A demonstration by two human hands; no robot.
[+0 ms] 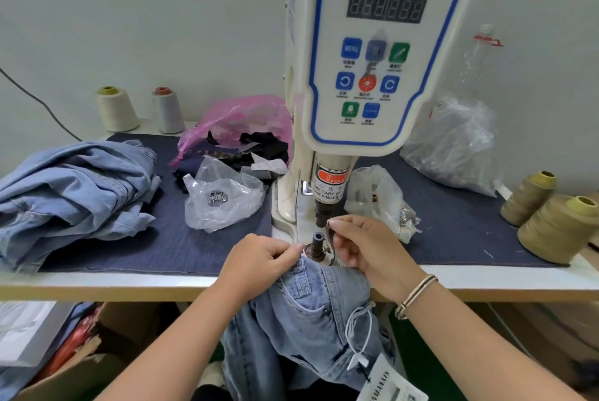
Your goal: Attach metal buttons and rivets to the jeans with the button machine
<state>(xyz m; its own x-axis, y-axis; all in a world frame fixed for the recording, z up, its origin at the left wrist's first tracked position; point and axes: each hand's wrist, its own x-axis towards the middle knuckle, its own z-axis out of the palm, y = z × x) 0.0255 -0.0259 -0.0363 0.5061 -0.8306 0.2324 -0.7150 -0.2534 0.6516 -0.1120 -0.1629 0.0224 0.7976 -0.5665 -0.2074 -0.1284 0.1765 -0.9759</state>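
Note:
A white servo button machine (372, 76) stands at the table's middle, its dark upper punch (321, 215) above the lower die post (316, 243). Light blue jeans (311, 313) with a hang tag drape over the front edge below the die. My left hand (259, 261) pinches the jeans' waistband edge just left of the die. My right hand (366, 246) pinches something small and dark beside the upper punch; what it is cannot be made out. A clear bag of metal buttons (220, 198) lies left of the machine.
A pile of light denim garments (74, 186) fills the table's left. A pink bag (240, 121) with dark scraps sits behind. Clear bags (453, 144) lie right of the machine. Thread cones stand at back left (116, 108) and far right (557, 228). Boxes sit under the table.

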